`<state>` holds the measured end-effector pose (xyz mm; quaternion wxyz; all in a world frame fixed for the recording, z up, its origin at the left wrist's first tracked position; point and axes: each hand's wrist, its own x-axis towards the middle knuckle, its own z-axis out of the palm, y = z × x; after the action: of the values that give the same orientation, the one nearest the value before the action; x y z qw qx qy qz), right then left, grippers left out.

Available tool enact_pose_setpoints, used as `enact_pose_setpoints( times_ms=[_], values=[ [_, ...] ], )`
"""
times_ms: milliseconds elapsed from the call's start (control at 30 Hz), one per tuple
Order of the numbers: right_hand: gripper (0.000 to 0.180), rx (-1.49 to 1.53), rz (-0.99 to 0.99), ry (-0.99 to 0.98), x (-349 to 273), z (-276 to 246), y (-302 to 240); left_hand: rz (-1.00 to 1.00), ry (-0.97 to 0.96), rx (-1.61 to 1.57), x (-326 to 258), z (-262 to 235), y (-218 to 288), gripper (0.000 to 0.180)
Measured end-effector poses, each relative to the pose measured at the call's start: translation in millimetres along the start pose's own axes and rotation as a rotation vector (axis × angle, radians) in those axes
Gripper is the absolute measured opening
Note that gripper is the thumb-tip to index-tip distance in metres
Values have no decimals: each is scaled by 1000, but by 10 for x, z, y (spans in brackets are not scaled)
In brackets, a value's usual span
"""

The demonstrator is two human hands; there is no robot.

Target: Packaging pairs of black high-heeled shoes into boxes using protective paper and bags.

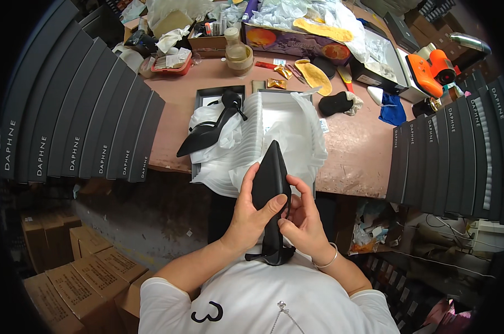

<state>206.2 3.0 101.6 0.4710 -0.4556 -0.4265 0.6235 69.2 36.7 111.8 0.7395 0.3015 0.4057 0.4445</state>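
Note:
A black pointed high-heeled shoe (270, 172) is between my two hands, close to my body, its toe pointing away from me and its side turned up. My left hand (252, 214) wraps the shoe's left side, thumb across its edge. My right hand (305, 220) grips the other side, fingers bent against it. The matching black shoe (210, 133) lies on white tissue paper in the left part of an open shoe box (221, 90). White foam sheet (251, 128) and more tissue (285, 147) fill the part beside it.
Stacked dark shoe boxes stand at left (90, 111) and right (449, 150). Behind are a glue jar (239, 58), a yellow insole (314, 77), a black brush-like pad (336, 104), a blue cloth (393, 109) and an orange tool (424, 75). Brown cartons (85, 278) sit on the floor.

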Motion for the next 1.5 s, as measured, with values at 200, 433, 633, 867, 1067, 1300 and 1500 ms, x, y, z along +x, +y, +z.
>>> enact_pose_setpoints(
  times_ms=[200, 433, 633, 867, 1067, 1300, 1500],
  values=[
    [74, 23, 20, 7, 17, 21, 22, 17, 8, 36, -15, -37, -47, 86],
    [70, 60, 66, -1, 1, -3, -35, -29, -12, -25, -52, -34, -63, 88],
    [68, -59, -5, 6, -5, 0, 23, 88, 32, 85, -30, -52, -131, 85],
    [66, 0, 37, 8, -4, -4, 11, -2, 22, -10, -44, -26, -96, 89],
    [75, 22, 26, -38, -52, -71, 57, 15, 36, -49, -24, -71, -175, 84],
    [101, -369, 50, -385, -140, -108, 105, 60, 96, -271, 109, -75, 17, 73],
    [81, -542, -21, -323, -112, -5, 32, 187, -138, 365, 67, -330, 159, 70]
  ],
)
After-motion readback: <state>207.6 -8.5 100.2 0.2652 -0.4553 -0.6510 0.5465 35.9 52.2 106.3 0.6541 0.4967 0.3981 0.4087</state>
